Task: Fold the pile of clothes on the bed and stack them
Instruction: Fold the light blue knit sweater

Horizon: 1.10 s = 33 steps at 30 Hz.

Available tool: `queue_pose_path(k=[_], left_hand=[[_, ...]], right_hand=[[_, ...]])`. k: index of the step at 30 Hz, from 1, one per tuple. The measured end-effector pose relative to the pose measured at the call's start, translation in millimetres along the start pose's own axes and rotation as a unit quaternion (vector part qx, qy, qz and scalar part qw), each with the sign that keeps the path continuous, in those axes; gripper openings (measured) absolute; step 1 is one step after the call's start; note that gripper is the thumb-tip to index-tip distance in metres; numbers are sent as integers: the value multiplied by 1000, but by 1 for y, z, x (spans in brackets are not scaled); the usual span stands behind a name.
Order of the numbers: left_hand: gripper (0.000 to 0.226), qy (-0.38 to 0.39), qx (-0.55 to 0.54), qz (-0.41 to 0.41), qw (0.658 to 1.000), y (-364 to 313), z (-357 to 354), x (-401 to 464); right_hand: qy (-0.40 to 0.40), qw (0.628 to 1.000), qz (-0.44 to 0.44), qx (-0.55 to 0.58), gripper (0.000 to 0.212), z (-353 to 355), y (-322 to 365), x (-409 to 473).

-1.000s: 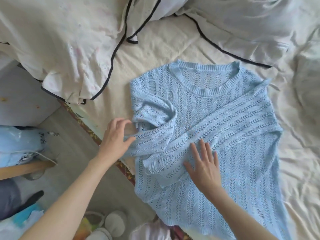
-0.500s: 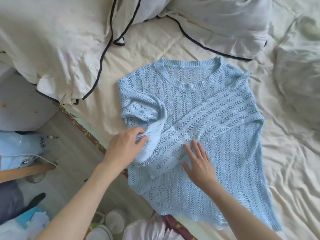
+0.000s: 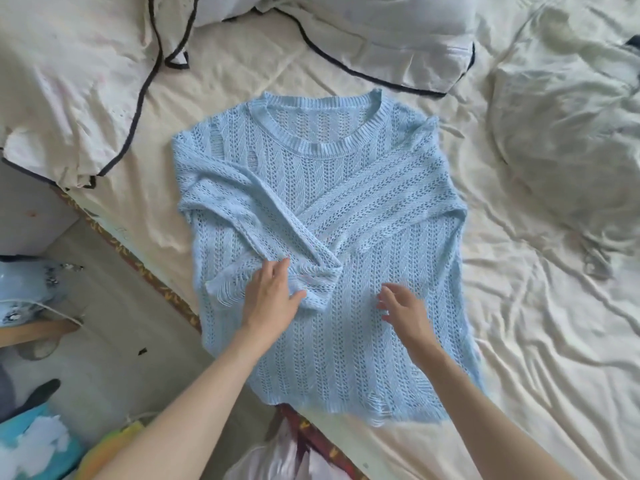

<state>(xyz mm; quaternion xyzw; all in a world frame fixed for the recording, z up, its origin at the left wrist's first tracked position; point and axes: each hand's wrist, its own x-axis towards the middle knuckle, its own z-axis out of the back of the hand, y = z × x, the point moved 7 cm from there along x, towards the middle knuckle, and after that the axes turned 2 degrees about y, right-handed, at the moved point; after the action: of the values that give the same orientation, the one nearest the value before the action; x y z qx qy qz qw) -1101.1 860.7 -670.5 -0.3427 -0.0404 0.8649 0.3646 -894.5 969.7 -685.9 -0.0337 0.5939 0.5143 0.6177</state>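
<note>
Here, in the head view, a pale blue knit sweater (image 3: 332,237) lies face up near the edge of the bed (image 3: 519,341), both sleeves crossed over its chest. The left hand (image 3: 272,299) rests on the left sleeve's cuff, fingers straight and flat, pressing it down. The right hand (image 3: 403,311) hovers just above the body panel, fingers loosely spread, holding nothing. The hem sits at the mattress edge; a careless lift for the next fold could likely drag the loose knit off toward the floor or shake the sleeves apart. Compared with a half-second ago, the left sleeve, then bunched in a pinch, now lies across the chest.
</note>
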Motion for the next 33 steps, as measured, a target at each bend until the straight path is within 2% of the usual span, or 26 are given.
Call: queue_pose_path(k=[3,5,6,8,10,11,14,16,18,21,23,26,27,29,31,33], left_hand=[[43,-6,87,31,996,-8,-1,-1],[35,-25,21,-16,999,-32,2,-4],[34,-7,-48,-58,997,-49,1,-9],[38,97,-140,-146,975,-93,-10,-25],[39,179,-161,-200,950,-124,-27,-40],[36,186,-174,-204,945,-129,-33,-44],[24,108,-215,-139,961,-108,-34,-36],[29,36,-129,-102,986,-82,-33,-29],[39,-6,-5,-105,994,-65,-34,-23],[49,-43,133,-136,981,-61,-37,-17],[47,-59,199,-143,968,-64,-37,-12],[25,-100,224,-157,957,-76,-31,-10],[18,-114,216,-165,956,-80,-29,-11],[11,-149,168,-194,955,-89,-22,-15],[13,-175,96,-243,949,-102,-18,-24],[14,-163,48,-289,942,-115,-23,-36]], right_hand=[[13,1000,-3,17,30,-2,-6,0],[12,997,-9,77,20,1,-12,-5],[6,993,-16,113,19,5,-17,-8],[-16,980,-38,194,23,17,-28,-13],[-28,962,-67,262,31,28,-42,-17],[-28,957,-79,278,33,33,-47,-18],[-12,966,-67,251,34,36,-50,-19],[-26,987,-22,158,41,36,-42,-12],[-66,997,42,7,55,38,-24,1],[-90,982,114,-119,58,33,5,26],[-80,980,98,-156,47,28,12,44],[-85,982,72,-153,15,29,12,55],[-88,983,77,-142,11,32,12,53],[-95,988,86,-84,11,41,7,43],[-109,990,80,33,12,58,-3,25],[-135,980,71,129,12,78,-16,11]])
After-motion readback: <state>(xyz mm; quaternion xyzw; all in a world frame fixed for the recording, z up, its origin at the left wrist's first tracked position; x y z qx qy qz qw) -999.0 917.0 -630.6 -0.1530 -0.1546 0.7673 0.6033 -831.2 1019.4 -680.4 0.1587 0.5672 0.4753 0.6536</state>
